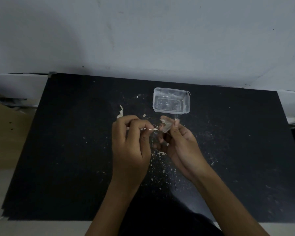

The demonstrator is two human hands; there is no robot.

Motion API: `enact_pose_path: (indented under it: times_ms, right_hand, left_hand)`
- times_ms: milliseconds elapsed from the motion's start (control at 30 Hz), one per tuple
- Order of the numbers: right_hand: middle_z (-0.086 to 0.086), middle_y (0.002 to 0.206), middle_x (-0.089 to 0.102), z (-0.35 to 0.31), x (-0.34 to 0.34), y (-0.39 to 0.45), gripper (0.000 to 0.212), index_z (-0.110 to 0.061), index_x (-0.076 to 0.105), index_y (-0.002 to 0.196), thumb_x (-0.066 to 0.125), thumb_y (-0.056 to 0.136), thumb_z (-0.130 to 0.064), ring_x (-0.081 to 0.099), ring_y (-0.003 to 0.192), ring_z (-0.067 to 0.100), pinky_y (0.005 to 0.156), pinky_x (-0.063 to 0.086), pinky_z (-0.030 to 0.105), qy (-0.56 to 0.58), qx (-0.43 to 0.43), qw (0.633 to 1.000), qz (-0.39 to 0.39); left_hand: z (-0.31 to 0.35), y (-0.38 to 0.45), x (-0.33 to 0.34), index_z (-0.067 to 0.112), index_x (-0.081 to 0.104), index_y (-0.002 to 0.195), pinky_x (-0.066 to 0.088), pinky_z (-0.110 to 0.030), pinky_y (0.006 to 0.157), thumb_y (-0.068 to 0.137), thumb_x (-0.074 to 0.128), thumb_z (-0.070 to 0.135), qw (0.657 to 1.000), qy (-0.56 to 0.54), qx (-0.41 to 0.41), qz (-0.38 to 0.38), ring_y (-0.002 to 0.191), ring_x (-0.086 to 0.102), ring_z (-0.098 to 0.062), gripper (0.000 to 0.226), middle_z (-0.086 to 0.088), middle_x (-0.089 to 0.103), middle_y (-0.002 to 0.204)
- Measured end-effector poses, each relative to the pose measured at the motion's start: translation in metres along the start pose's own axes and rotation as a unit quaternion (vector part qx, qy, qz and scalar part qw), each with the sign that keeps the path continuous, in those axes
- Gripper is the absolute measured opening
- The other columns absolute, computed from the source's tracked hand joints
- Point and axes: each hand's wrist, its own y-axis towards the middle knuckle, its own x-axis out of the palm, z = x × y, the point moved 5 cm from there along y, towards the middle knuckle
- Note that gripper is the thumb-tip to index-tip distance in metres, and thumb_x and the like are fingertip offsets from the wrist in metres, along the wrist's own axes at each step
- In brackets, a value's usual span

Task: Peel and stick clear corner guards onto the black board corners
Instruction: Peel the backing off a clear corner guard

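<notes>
A large black board (66, 150) lies flat in front of me against a pale wall. Over its middle my right hand (182, 147) grips a clear corner guard (167, 125) between thumb and fingers. My left hand (129, 143) pinches a thin white strip of backing paper (151, 129) that runs to the guard. A clear corner guard (51, 74) sits on the board's far left corner. The far right corner (277, 90) looks bare.
A clear plastic tub (171, 101) stands on the board just beyond my hands. Several white paper scraps (120, 110) and flecks litter the board's middle. A wooden floor (5, 133) shows at the left, white ledges at both sides.
</notes>
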Motion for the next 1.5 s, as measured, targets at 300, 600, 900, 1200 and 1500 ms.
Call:
enact_pose_path:
  times_ms: [300, 600, 900, 1200, 1500]
  right_hand:
    - [-0.007, 0.079, 0.068, 0.004, -0.024, 0.002, 0.046, -0.013, 0.06, 0.121, 0.047, 0.087, -0.042, 0.053, 0.067, 0.013, 0.068, 0.051, 0.038, -0.094, 0.006, 0.993, 0.068]
    - [-0.005, 0.085, 0.069, 0.028, -0.039, -0.001, 0.032, -0.01, 0.061, 0.118, 0.046, 0.1, -0.031, 0.053, 0.063, 0.008, 0.065, 0.052, 0.033, -0.158, 0.036, 0.981, 0.105]
    - [-0.001, 0.089, 0.074, 0.038, -0.043, 0.002, 0.024, -0.009, 0.059, 0.112, 0.052, 0.099, -0.027, 0.056, 0.065, 0.013, 0.067, 0.054, 0.035, -0.171, 0.067, 0.978, 0.102]
    - [0.006, 0.095, 0.075, 0.047, -0.046, 0.006, 0.04, -0.007, 0.056, 0.108, 0.066, 0.085, -0.038, 0.059, 0.066, 0.014, 0.075, 0.055, 0.039, -0.133, 0.086, 0.984, 0.083]
    - [0.002, 0.086, 0.073, 0.051, -0.041, 0.007, 0.042, -0.001, 0.068, 0.099, 0.066, 0.082, -0.039, 0.059, 0.066, 0.011, 0.07, 0.055, 0.034, -0.13, 0.085, 0.983, 0.098]
  left_hand:
    - [-0.068, -0.011, -0.006, 0.03, 0.076, 0.102, 0.056, -0.025, 0.079, 0.094, 0.071, 0.03, 0.965, -0.064, -0.241, -0.079, 0.09, 0.067, -0.003, 0.009, 0.017, 0.07, 0.098]
    - [-0.175, -0.072, 0.028, 0.031, 0.077, 0.1, 0.04, -0.012, 0.068, 0.09, 0.074, 0.036, 0.865, 0.043, -0.464, -0.184, 0.084, 0.061, 0.005, 0.012, 0.014, 0.074, 0.101]
    - [-0.191, -0.076, 0.06, 0.023, 0.075, 0.116, 0.045, -0.023, 0.075, 0.099, 0.063, 0.039, 0.856, 0.07, -0.469, -0.205, 0.087, 0.062, -0.006, 0.026, 0.005, 0.075, 0.112]
    - [-0.199, -0.084, 0.038, 0.03, 0.073, 0.117, 0.053, -0.035, 0.09, 0.097, 0.063, 0.041, 0.839, 0.097, -0.476, -0.244, 0.101, 0.066, -0.011, 0.025, 0.009, 0.072, 0.116]
    - [-0.189, -0.082, 0.036, 0.036, 0.064, 0.126, 0.054, -0.032, 0.089, 0.096, 0.062, 0.037, 0.889, 0.072, -0.382, -0.243, 0.11, 0.062, -0.015, 0.03, 0.011, 0.065, 0.118]
